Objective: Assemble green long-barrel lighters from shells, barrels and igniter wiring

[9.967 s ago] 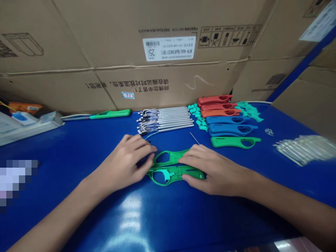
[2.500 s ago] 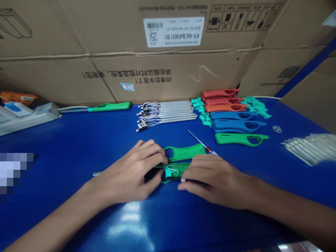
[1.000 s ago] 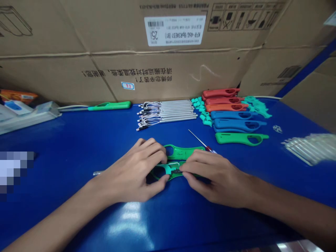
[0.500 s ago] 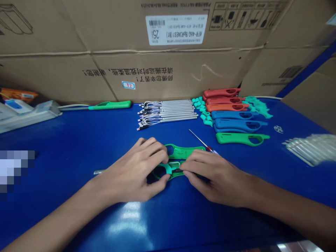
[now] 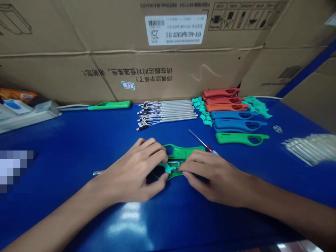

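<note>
Between my hands lies a green half-shell [image 5: 174,175] of a long-necked lighter, its inside facing up, with a teal trigger [image 5: 167,168] and a thin white wire in it. My left hand [image 5: 140,168] curls over the loop end, thumb and fingers gripping shell and trigger. The fingertips of my right hand [image 5: 210,173] pinch a small dark part [image 5: 177,170] beside the trigger; they hide most of it. Just behind lies the other green half-shell [image 5: 185,152], partly covered by both hands. A metal tube end [image 5: 97,173] sticks out left of my left wrist.
A screwdriver [image 5: 198,139] lies behind my right hand. Farther back are silver tubes [image 5: 177,111] with wires, teal triggers [image 5: 258,106], and red, blue and green shells [image 5: 237,124]. Clear-looking sticks [image 5: 312,148] lie right; a finished-looking green lighter [image 5: 111,105] rests back left, before a cardboard wall [image 5: 65,73].
Both hands stay almost in place. My fingers have shifted slightly at the teal trigger, and the dark part beside it shows less black and more grey.
</note>
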`<state>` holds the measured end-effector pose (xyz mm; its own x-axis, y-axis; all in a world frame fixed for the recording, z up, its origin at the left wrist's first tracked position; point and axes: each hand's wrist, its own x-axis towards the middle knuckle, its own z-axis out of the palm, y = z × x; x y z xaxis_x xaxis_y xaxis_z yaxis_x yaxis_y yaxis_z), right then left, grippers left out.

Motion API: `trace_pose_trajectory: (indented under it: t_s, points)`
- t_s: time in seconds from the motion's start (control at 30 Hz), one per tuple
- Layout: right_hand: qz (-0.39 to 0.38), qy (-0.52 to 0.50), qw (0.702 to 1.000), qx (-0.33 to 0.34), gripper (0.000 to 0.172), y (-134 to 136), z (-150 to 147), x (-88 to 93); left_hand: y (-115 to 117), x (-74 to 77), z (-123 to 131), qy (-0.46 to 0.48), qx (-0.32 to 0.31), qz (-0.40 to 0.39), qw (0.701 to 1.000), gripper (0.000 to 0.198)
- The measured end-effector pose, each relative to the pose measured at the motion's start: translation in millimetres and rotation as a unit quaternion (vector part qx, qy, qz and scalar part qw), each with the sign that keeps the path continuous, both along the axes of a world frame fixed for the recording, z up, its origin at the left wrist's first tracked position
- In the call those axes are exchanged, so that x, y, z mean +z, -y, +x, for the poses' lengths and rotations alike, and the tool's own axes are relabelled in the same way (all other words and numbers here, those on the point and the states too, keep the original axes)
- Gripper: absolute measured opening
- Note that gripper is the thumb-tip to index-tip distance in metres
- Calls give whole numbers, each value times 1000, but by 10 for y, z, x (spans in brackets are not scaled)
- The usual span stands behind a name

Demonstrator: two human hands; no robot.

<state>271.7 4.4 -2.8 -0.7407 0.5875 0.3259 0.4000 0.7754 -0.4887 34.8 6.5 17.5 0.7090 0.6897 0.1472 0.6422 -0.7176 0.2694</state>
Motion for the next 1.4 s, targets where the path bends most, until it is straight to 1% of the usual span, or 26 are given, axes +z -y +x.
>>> trace_pose_trajectory:
  t_s: [0.27, 0.43, 0.63, 0.87, 1.03, 1.3, 1.4]
  points:
    - [3, 30, 1000, 7, 24, -12, 40, -11, -1, -7, -6, -2, -3, -1, 1000, 11]
    - [12, 40, 999, 5, 21, -14, 38, -26, -1, 5, 5, -3, 0, 5, 1000, 11]
    - [5, -2, 1000, -18, 12, -20, 8, -37, 2, 0, -5, -7, -2, 10, 1000, 11]
    - [1, 2, 1000, 5, 17, -31, 12, -47, -5, 3, 0, -3, 6, -4, 1000, 13]
    - [-6, 3, 1000, 1, 18, -25, 14, -58, -1, -9, -6, -1, 8, -19, 1000, 15]
    - [-19, 8, 1000, -4, 20, -24, 3, -51, 7, -10, -18, -1, 4, -18, 1000, 16]
    - [-11, 9, 1000, -5, 20, -20, 8, -54, 4, -11, -19, -2, 3, -19, 1000, 16]
